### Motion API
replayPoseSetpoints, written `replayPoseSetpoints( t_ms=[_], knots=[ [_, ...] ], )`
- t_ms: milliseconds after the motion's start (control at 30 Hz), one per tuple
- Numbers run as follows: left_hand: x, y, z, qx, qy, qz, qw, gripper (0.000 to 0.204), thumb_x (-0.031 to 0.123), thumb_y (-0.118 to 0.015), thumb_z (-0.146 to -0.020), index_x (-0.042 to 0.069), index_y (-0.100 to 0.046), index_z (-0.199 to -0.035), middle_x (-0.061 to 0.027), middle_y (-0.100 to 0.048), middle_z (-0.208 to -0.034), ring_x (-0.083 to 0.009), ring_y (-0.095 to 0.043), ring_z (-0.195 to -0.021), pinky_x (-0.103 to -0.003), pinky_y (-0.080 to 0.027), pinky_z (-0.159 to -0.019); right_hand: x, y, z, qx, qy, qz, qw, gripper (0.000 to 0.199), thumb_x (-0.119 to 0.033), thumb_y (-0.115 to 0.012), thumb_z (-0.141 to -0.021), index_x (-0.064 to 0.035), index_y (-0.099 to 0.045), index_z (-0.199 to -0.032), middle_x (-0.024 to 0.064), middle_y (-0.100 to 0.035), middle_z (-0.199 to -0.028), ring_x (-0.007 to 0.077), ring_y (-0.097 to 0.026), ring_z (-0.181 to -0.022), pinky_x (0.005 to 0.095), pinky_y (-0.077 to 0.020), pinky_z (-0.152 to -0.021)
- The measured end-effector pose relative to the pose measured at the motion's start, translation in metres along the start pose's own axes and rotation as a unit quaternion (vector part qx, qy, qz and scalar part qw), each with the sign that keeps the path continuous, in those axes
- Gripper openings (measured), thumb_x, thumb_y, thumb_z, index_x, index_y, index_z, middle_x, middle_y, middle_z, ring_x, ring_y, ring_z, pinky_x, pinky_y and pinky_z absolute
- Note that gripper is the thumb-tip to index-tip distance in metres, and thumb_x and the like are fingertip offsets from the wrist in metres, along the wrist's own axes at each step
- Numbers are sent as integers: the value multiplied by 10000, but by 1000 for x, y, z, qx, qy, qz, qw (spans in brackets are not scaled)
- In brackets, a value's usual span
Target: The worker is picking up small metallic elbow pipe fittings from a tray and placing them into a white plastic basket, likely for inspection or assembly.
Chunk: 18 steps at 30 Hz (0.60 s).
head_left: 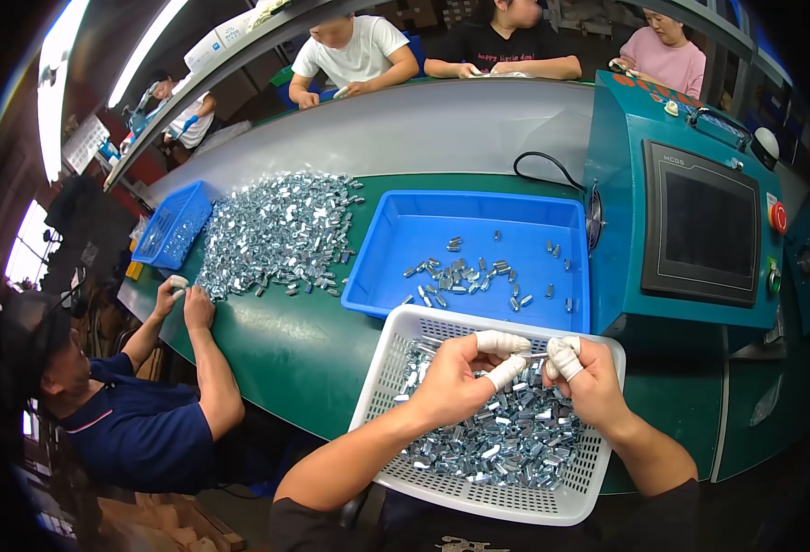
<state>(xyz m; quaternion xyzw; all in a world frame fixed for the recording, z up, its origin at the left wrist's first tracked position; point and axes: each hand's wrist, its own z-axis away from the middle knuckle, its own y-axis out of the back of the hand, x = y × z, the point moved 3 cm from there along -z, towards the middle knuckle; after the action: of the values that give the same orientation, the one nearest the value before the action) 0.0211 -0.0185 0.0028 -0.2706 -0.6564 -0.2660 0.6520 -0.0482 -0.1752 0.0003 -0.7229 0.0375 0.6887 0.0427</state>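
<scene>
My left hand (465,373) and my right hand (584,377) meet over a white perforated basket (382,368) full of small shiny metal parts (506,442). Both hands wear white finger cots on thumb and forefinger. Together they pinch one small metal part (538,353) between their fingertips, just above the basket's far rim. Behind the basket lies a blue tray (465,216) with several of the same metal parts scattered on its floor.
A big heap of metal parts (281,230) lies on the green table (285,340), next to a blue mesh basket (173,224). A teal machine with a dark screen (699,230) stands right. A co-worker (129,405) sits left; other people sit beyond the grey belt (405,129).
</scene>
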Motion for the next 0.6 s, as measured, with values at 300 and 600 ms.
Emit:
replayPoseSetpoints(
  t_ms=[300,600],
  knots=[
    [-3,0,-1,-51,33,176,983,199,-1,-608,-820,-18,-601,-1018,-98,-632,-937,-143,-615,-828,-277,-519,-730,-4,-4,7,-8,6,-61,998,293,-221,-451,-941,-43,-523,-720,27,-554,-631,22,-364,-447,173,-283,-413],
    [11,-1,1,-15,-54,-18,998,173,11,-630,-804,-11,-621,-975,-86,-639,-922,-128,-608,-852,-249,-496,-752,-5,-4,7,0,-3,4,1000,316,-238,-461,-936,-60,-505,-678,30,-554,-608,26,-378,-433,175,-284,-404]
  ],
)
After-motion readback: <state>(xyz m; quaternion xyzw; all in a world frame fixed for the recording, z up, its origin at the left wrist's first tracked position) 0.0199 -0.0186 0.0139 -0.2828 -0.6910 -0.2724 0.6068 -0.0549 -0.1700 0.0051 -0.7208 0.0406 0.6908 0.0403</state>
